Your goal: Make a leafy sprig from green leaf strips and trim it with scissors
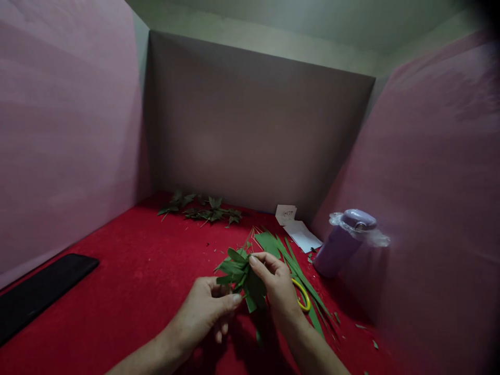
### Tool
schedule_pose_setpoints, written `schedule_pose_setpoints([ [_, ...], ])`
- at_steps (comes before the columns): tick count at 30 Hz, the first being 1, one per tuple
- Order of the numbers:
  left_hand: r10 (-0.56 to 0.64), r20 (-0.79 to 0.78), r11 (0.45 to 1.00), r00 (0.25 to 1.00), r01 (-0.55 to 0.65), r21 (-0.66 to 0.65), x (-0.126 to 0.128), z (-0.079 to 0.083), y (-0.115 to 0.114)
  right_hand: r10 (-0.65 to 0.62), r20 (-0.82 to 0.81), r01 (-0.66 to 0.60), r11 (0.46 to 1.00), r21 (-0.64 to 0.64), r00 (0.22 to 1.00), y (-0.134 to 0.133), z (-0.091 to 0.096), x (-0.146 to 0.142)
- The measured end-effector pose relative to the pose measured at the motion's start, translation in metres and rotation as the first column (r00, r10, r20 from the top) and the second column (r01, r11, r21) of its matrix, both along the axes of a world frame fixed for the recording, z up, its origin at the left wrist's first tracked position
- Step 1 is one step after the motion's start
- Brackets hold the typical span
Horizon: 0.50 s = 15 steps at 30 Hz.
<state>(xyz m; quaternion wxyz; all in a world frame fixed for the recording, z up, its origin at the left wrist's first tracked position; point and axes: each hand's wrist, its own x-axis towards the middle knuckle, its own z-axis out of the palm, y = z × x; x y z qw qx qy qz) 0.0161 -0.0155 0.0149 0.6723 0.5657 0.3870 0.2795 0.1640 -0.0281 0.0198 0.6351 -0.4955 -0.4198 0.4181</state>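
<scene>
Green, spiky leaf bundle (234,272) above flat red surface (156,281)
Right hand (279,284) pinched on it; left hand (203,308) beside, can't tell grip

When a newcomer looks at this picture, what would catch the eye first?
Most likely the red surface across the bottom. Low in the centre, the right hand pinches a green leaf bunch, the left hand close by. The purple container at right, clear plastic around its top, probably comes next.
</scene>
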Motion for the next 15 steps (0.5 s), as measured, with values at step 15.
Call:
schedule_pose_setpoints([
  [15, 0.042, 0.036, 0.997, 0.998, -0.044, 0.057, -0.0016, -0.0068, 0.0067, 0.108, -0.028, -0.11, 0.992, -0.06, 0.994, -0.003, -0.004, -0.0054],
])
